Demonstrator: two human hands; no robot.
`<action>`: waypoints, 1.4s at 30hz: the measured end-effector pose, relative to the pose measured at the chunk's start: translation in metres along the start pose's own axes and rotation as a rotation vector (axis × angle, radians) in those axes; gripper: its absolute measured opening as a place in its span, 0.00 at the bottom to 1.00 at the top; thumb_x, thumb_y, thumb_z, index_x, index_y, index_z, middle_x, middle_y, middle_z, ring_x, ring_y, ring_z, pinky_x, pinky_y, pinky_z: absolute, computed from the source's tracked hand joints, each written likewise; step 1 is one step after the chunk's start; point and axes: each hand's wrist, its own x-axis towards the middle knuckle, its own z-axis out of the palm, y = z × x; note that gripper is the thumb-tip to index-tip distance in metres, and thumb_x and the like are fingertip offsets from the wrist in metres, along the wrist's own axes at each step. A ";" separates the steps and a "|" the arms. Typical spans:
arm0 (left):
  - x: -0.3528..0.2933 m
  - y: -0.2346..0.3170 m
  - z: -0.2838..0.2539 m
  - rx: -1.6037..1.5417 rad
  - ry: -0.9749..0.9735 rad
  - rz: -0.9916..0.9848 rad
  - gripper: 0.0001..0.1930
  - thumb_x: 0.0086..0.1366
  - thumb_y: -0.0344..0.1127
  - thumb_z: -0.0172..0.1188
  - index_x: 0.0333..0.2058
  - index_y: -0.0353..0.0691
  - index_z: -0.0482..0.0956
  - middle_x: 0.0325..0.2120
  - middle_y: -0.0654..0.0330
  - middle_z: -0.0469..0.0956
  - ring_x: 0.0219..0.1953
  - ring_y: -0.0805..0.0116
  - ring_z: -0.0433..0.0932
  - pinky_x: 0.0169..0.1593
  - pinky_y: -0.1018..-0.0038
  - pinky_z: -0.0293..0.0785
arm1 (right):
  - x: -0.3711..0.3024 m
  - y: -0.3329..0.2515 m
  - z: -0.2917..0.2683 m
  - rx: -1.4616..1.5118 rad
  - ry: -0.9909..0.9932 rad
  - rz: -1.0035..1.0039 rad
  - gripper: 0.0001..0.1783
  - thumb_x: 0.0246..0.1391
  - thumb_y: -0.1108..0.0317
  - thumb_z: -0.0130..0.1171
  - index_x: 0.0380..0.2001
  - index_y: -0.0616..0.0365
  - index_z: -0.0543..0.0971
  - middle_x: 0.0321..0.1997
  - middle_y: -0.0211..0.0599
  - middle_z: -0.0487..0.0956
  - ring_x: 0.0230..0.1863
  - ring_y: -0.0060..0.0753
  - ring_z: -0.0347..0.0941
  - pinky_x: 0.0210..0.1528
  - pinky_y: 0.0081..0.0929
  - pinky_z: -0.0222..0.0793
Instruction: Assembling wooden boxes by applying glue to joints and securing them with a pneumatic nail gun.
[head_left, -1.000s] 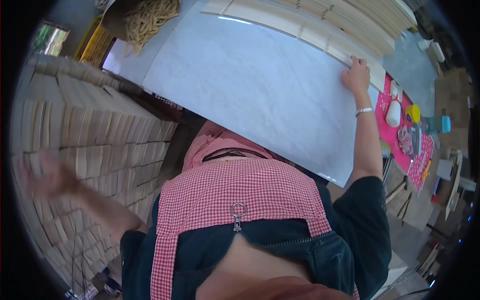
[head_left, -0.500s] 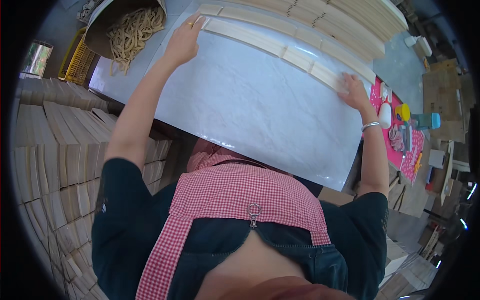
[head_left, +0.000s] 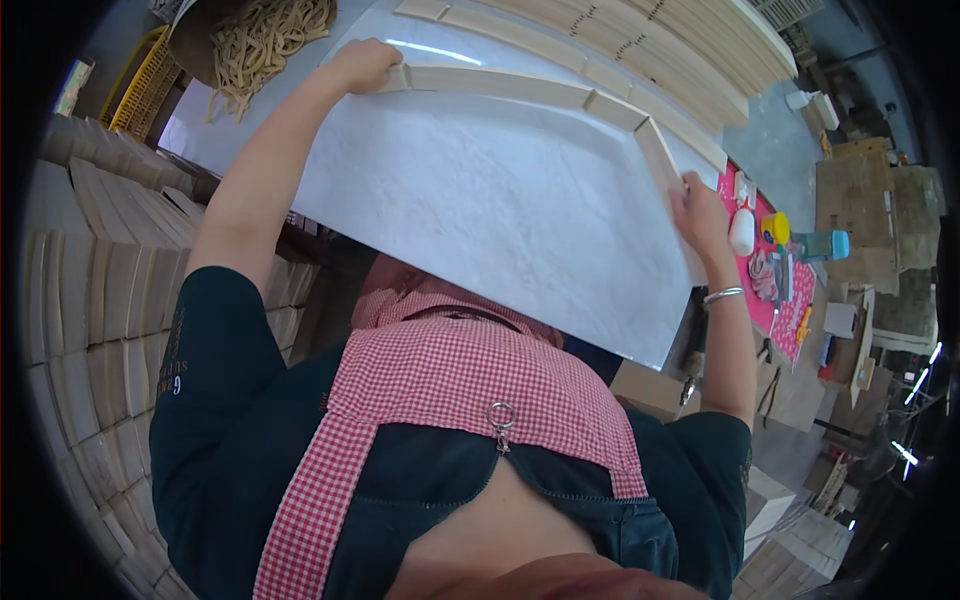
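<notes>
A pale jointed wooden strip (head_left: 500, 84) stands on its edge on the white marbled tabletop (head_left: 480, 190), its sections meeting at dark joint lines. My left hand (head_left: 365, 66) is closed around its left end, where a short section bends. At the right, my right hand (head_left: 705, 215) grips the end section, which is folded toward me at an angle. The lower part of that section is partly hidden by my fingers. Just beyond, a second jointed strip (head_left: 545, 42) lies flat on the table, touched by neither hand.
Long wooden boards (head_left: 650, 50) are stacked along the far side. A bin of tan bands (head_left: 265, 50) and a yellow crate (head_left: 140, 85) stand far left. Stacked wood (head_left: 120, 270) fills the left. A pink cloth (head_left: 765, 300) with a white bottle (head_left: 742, 232) lies right.
The strip that lay flat and nearly straight is now up on its edge. Its right section has swung toward me with my right hand, and its left end is bent too.
</notes>
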 end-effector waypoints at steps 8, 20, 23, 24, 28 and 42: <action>-0.035 0.034 0.065 -0.582 0.334 0.184 0.25 0.58 0.25 0.53 0.56 0.41 0.75 0.50 0.51 0.81 0.44 0.48 0.81 0.51 0.57 0.77 | -0.030 -0.128 0.026 0.684 -0.134 0.039 0.11 0.58 0.69 0.61 0.44 0.60 0.80 0.28 0.43 0.80 0.27 0.45 0.76 0.34 0.40 0.72; -0.086 0.058 0.062 -0.804 0.193 0.139 0.29 0.58 0.32 0.61 0.60 0.42 0.74 0.52 0.52 0.81 0.39 0.61 0.80 0.46 0.69 0.80 | -0.012 -0.223 0.055 0.287 0.317 -0.640 0.16 0.52 0.57 0.72 0.34 0.57 0.80 0.25 0.36 0.79 0.29 0.37 0.76 0.39 0.31 0.71; -0.078 0.055 0.075 -0.860 0.235 0.164 0.25 0.59 0.33 0.60 0.57 0.40 0.75 0.48 0.49 0.81 0.40 0.56 0.80 0.47 0.66 0.79 | -0.010 -0.224 0.061 0.328 0.232 -0.564 0.15 0.54 0.57 0.71 0.32 0.56 0.78 0.25 0.34 0.79 0.29 0.37 0.76 0.38 0.32 0.71; -0.075 0.054 0.080 -0.878 0.248 0.175 0.24 0.59 0.34 0.60 0.56 0.39 0.76 0.47 0.49 0.82 0.40 0.54 0.80 0.47 0.66 0.79 | -0.010 -0.225 0.062 0.340 0.203 -0.535 0.15 0.54 0.58 0.70 0.31 0.56 0.78 0.26 0.33 0.79 0.29 0.37 0.76 0.38 0.32 0.72; -0.062 0.051 0.092 -0.943 0.308 0.229 0.21 0.61 0.35 0.60 0.52 0.36 0.78 0.43 0.45 0.83 0.41 0.47 0.81 0.48 0.62 0.78 | -0.006 -0.227 0.062 0.314 0.170 -0.513 0.15 0.57 0.58 0.69 0.33 0.58 0.79 0.29 0.36 0.81 0.29 0.38 0.76 0.37 0.31 0.72; -0.105 0.049 0.116 -1.226 0.327 0.341 0.68 0.39 0.24 0.79 0.76 0.43 0.43 0.59 0.47 0.74 0.39 0.64 0.79 0.42 0.75 0.80 | -0.004 -0.232 0.048 0.330 0.138 -0.466 0.14 0.57 0.61 0.69 0.31 0.59 0.77 0.31 0.40 0.81 0.30 0.41 0.75 0.38 0.32 0.73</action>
